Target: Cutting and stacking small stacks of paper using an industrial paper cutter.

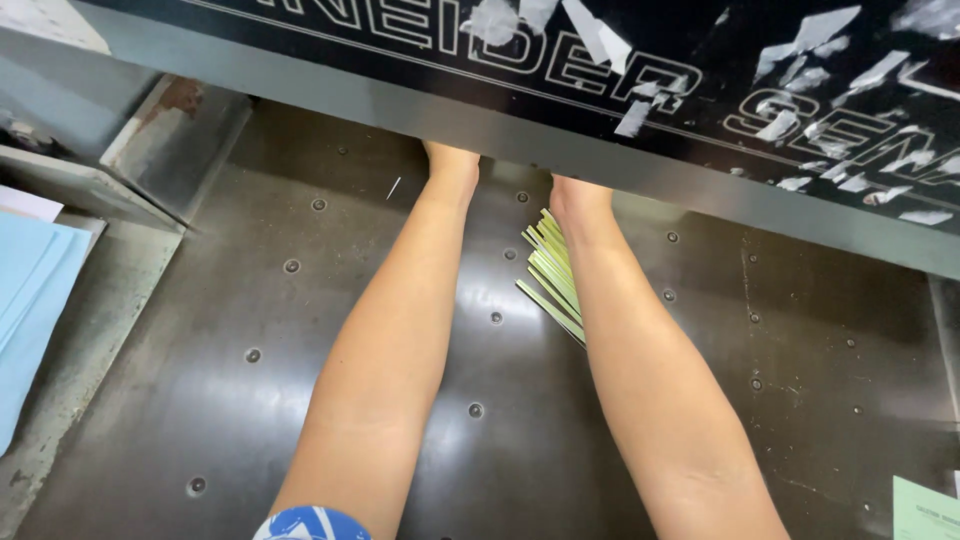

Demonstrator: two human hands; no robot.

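Both my forearms reach forward over a dark metal machine table [250,400] and pass under the black front housing [700,110] of a paper-cutting machine. My left hand is hidden past the wrist [450,165] beneath that housing. So is my right hand, past its wrist [578,195]. Neither hand's fingers can be seen. A fanned bundle of thin light-green paper strips [550,275] lies on the table right beside my right forearm, touching its inner side.
The table has several small round air holes. A stack of light-blue sheets [30,300] lies on a side shelf at the left. A pale green sheet corner [925,510] shows at the bottom right. Paper scraps stick to the housing.
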